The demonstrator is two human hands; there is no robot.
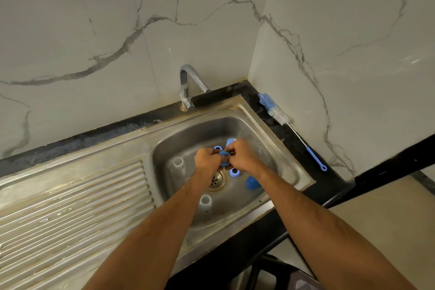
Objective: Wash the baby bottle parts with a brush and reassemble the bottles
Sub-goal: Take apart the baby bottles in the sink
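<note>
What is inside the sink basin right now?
In the sink: two clear bottles, a blue ring, a blue cap, the drain. Both hands grip a blue part, hiding whatever lies beneath.

A black worktop carries a steel sink with a ribbed drainboard to its left. A brush lies on the worktop's right strip against the wall. In the basin lie two clear bottles, blue rings and a blue cap.
</note>
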